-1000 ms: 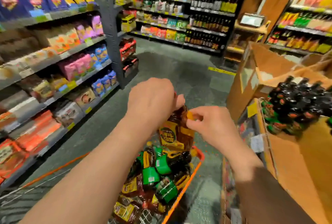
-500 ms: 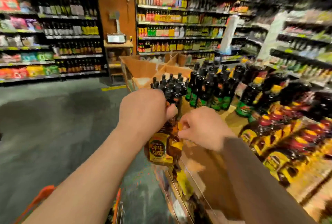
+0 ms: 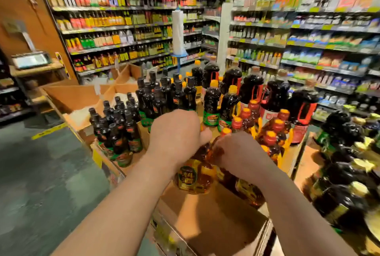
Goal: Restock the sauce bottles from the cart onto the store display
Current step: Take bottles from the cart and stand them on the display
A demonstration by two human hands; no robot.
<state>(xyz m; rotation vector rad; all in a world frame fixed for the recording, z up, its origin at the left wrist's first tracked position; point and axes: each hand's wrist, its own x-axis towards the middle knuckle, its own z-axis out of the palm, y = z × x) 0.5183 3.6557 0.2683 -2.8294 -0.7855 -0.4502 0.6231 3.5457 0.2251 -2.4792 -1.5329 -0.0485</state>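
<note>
While your left hand (image 3: 176, 132) is gripping an amber yellow-labelled plastic sauce bottle (image 3: 194, 175) over the cardboard display tray (image 3: 216, 225), your right hand (image 3: 238, 153) is clutching another.

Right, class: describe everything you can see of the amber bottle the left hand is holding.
The amber bottle looks like clear plastic filled with golden-brown liquid, its body rounded and waisted. A yellow label with a dark round badge wraps its lower half. It hangs about upright above the bare cardboard floor of the display box. The left hand grips its top, hiding the cap. The right hand is close beside its neck; whether they touch is unclear.
</note>
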